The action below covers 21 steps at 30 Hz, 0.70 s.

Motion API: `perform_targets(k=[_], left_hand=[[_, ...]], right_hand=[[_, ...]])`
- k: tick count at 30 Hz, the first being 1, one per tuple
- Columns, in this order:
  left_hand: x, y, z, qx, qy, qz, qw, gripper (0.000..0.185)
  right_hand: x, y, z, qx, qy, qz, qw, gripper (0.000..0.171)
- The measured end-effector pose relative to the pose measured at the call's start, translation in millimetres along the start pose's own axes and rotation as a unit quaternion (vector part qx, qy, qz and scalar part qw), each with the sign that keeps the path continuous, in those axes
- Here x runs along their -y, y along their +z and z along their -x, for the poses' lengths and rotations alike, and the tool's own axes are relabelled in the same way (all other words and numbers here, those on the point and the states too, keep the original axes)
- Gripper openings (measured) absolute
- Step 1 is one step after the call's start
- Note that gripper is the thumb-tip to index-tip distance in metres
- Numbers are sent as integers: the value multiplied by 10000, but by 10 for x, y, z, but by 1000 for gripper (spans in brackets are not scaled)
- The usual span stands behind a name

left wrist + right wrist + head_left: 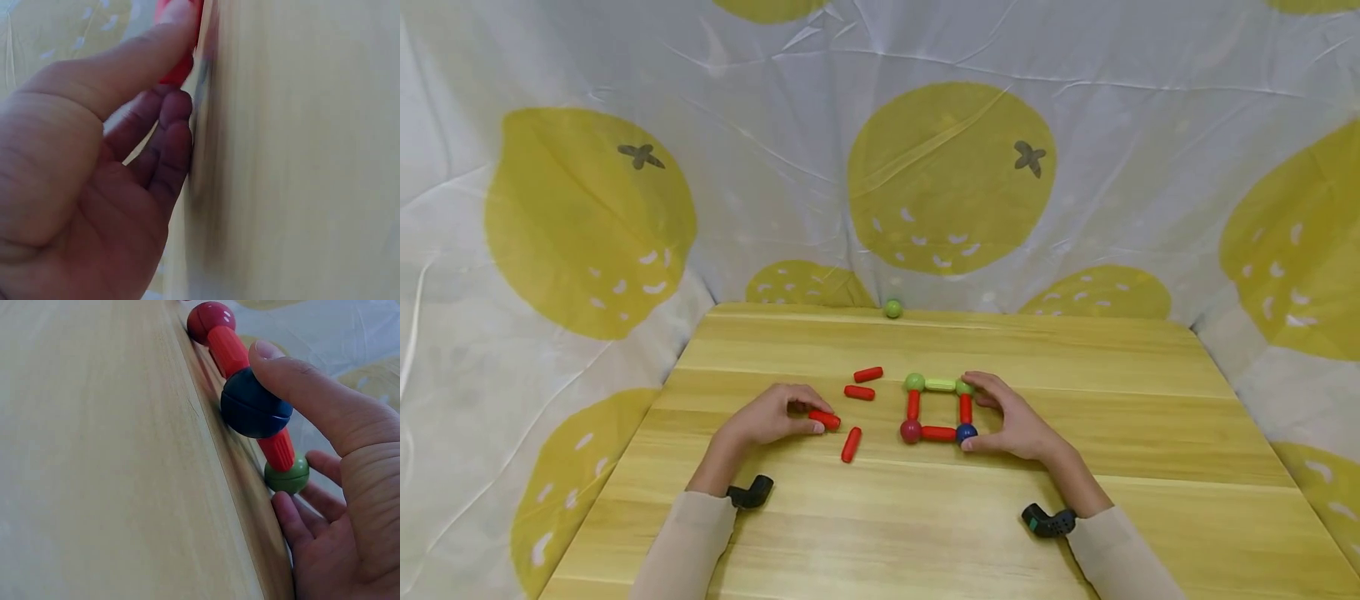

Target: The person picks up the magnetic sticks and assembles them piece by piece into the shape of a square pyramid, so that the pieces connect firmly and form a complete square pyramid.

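My left hand [775,414] pinches a red rod [827,419] between thumb and fingers, close over the wooden table. In the left wrist view the thumb lies along this red rod [178,75] at the top edge. Right of it lies a square of toy building rods and balls, with one green rod [939,385] and three red rods as sides. Its corners are two green balls, a crimson ball [911,431] and a blue ball [966,432]. My right hand [1011,421] grips the square's right side, thumb on the blue ball [256,403], fingers at the green ball [287,474].
Three loose red rods lie between the hands: one at the back [868,374], one just nearer [859,392] and one towards the front [851,444]. A lone green ball [892,308] sits at the table's far edge, before a lemon-patterned cloth [790,167].
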<state>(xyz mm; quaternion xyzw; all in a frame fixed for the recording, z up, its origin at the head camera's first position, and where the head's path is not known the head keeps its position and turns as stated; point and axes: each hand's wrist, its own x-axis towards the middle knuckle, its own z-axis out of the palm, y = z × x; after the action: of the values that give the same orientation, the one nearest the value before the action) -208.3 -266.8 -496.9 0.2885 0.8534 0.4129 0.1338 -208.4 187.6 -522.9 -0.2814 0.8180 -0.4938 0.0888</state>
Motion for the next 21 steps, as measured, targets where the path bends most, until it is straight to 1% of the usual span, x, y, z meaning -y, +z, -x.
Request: perform_targets(k=[3,5,8,11,14,17,19,21], left_hand=[[-30,19,-31,-171,-216,229,9994,24],[-63,37,-65,-264,-302,386,9984,24],[-106,79,-135,-397,-347,488,9974,24],[-170,135,-222,-449,-360,625,9964,23],[-234,207,-320,-382,-253,872,9951,24],[-311,296,-417,-258,-130,1281,9913,25],[-362,349,-474,-140,-109,1515,9883,26],[-406,402,-525,-45,-113,1641,9864,26]], right_hand=[[1,-7,6,-27,-20,-44,10000,103],[12,-12,8,-30,-10,-88,10000,103],[10,-16,9,-11,15,-75,10000,103],[17,-16,9,15,51,-59,10000,103],[29,-15,7,34,70,-77,9999,103],[37,-11,2,43,66,-90,9999,103],[36,-7,-1,40,52,-94,9999,103],[29,-2,-4,41,48,-86,9999,104]])
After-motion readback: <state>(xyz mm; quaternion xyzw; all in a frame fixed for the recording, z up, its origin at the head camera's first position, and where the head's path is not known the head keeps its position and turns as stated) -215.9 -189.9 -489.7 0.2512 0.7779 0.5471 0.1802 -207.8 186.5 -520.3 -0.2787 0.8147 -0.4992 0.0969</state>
